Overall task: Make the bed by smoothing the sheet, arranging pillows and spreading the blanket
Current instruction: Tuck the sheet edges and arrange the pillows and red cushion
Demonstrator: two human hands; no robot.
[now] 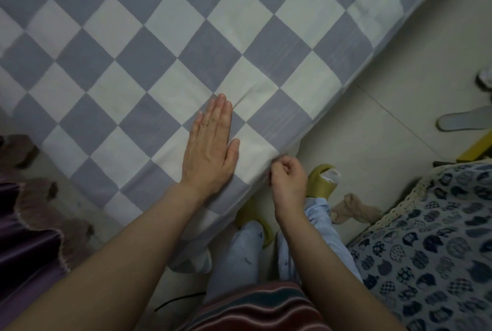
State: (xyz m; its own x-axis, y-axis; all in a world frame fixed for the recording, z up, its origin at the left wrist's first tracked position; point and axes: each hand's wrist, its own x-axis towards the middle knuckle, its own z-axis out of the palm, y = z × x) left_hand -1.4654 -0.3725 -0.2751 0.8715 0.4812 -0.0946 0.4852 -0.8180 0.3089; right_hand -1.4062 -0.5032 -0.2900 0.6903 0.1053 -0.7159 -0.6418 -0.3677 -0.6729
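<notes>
A grey-and-white checked sheet (170,37) covers the bed and fills the upper left of the view. My left hand (210,144) lies flat on it near the bed's near edge, palm down, fingers straight and together. My right hand (288,181) is closed in a fist at the sheet's edge, pinching the fabric where it drops over the side of the mattress. A small crease runs in the sheet just past my left fingertips. No pillow shows.
A patterned cloth with dark cat shapes (431,245) lies at the lower right. Purple fabric (29,226) sits at the lower left. On the tiled floor are my olive slippers (320,178), a beige sock (354,208) and a white insole (463,119).
</notes>
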